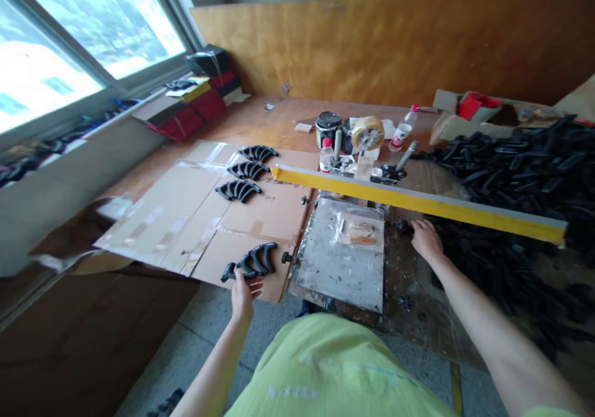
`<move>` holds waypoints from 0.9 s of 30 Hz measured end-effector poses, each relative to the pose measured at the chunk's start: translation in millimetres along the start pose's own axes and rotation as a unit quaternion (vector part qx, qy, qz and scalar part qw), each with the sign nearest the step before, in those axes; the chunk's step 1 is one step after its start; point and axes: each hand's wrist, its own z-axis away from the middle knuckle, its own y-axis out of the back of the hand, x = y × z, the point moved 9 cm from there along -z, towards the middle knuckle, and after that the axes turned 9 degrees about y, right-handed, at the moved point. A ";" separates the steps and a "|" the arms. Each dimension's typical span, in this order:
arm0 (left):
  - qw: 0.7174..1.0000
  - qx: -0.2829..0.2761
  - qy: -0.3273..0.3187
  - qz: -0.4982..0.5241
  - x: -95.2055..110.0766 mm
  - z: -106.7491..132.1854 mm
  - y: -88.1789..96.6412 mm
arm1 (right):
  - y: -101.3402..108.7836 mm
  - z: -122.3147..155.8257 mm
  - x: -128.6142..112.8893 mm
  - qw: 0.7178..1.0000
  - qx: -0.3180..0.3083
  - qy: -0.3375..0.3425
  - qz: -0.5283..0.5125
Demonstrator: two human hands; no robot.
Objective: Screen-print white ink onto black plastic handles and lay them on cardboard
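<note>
My left hand (244,294) is at the front edge of the flattened cardboard (153,200), its thumb and fingers closed on a curved black plastic part (229,272). That part lies at the left end of a fanned row of like curved parts (260,259). Right of the metal plate (341,280), my right hand (426,240) has its fingers drawn together beside a small black knob-like piece (400,226). What the right fingertips hold, if anything, is hidden. Three more fanned sets of black parts (239,189) lie farther back on the cardboard.
A long yellow-and-grey bar (418,201) spans above the plate. A plastic bag with orange-brown pieces (360,231) lies on the plate. Behind stand a tape roll (367,133), red-capped bottles (403,131) and a black tub (328,129). Black parts (520,163) are heaped at right.
</note>
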 end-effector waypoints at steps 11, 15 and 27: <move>0.958 -0.004 0.041 -0.282 4.8 -49.5 32.6 | 30.1 1.6 -45.1 0.986 0.135 -0.012 -0.097; 0.915 -0.032 -0.042 -0.401 64.0 -38.8 12.1 | 38.4 10.9 -153.8 0.958 0.085 0.231 -0.147; 0.860 -0.384 -0.319 0.104 267.5 185.7 -174.1 | 39.9 20.7 -198.8 0.955 0.051 0.279 -0.083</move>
